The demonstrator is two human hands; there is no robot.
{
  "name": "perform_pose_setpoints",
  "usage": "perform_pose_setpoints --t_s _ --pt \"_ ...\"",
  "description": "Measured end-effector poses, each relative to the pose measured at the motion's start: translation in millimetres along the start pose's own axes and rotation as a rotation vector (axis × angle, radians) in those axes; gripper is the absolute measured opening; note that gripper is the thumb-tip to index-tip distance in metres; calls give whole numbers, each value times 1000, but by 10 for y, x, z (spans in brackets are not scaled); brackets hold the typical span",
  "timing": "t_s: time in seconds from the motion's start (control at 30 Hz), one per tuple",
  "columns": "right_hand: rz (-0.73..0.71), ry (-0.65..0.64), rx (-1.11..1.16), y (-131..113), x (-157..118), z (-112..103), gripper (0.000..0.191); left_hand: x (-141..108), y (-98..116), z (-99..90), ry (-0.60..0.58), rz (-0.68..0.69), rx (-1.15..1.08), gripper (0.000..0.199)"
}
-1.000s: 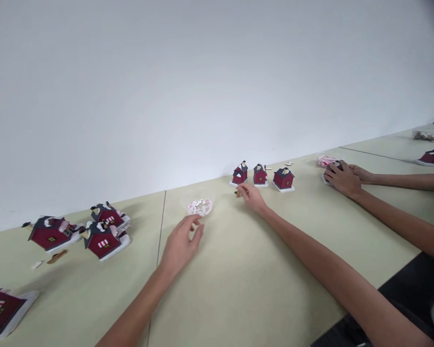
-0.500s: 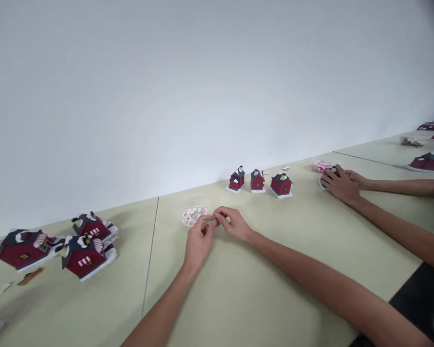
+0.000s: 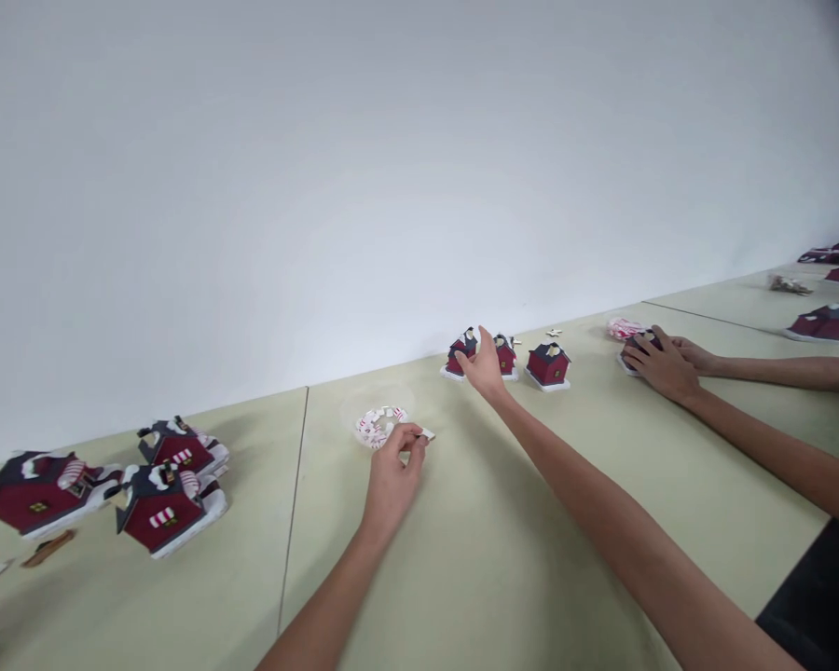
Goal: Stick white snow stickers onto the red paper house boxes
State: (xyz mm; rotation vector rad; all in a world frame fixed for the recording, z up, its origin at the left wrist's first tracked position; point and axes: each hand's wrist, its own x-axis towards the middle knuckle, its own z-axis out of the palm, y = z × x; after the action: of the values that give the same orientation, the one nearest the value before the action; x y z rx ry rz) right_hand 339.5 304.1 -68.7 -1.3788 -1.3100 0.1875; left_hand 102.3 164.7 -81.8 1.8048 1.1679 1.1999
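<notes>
Pinching a small white piece (image 3: 429, 434) between its fingers (image 3: 409, 431), the left hand (image 3: 393, 473) was just beside some red-and-white pieces (image 3: 372, 429); the right arm (image 3: 601, 503) was outstretched, the right hand (image 3: 485, 370) with thumb and fingers spread by a small red house (image 3: 454, 363), contact unclear; the pale green desk (image 3: 475, 568), crossed by seams (image 3: 296, 485), met a plain whitish wall (image 3: 391, 186)

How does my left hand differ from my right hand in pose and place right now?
Your left hand pinches a small white piece, while your right hand is open, with no held piece showing. The left hand is beside the red-and-white pieces; the right hand partly covers two small red houses in this view, and I can't tell whether it touches either. Both hands are bare.
</notes>
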Motion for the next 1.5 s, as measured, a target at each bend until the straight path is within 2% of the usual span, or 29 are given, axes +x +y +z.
perform_pose_setpoints --t_s 0.2,0.4,0.53,0.63,0.73,0.83,0.93,1.07,1.27,1.37,1.5 --pt "101 -79 -63 276 366 131 91 -14 23 -9 -27 18 -1 19" --pt "121 -125 -53 324 400 131 77 -1 3 -3 7 21 -39 18" --pt "99 -164 -30 163 204 26 74 -11 24 -21 28 31 -31 19" --pt "87 -236 20 29 -47 -165 74 -35 51 -30 57 52 -33 23" --pt "80 -366 104 -81 -330 -466 74 -44 120 -32 97 49 -69 32" --pt "72 -529 207 -184 -583 -762 69 -17 242 -48 84 61 -86 27" --pt "65 -681 348 -295 -770 -901 62 31 375 -90 61 82 -69 23" --pt "49 -824 524 -471 -910 -826 62 73 479 -175 -7 78 -21 20" --pt "-56 -1001 464 -751 -986 -666 57 85 463 -273 -117 -28 -77 20" --pt "-73 -993 472 -793 -1066 -630 51 92 431 -277 -103 -54 -112 23" --pt "-68 -889 486 -730 -1236 -564 52 101 417 -237 -54 -27 -131 25"
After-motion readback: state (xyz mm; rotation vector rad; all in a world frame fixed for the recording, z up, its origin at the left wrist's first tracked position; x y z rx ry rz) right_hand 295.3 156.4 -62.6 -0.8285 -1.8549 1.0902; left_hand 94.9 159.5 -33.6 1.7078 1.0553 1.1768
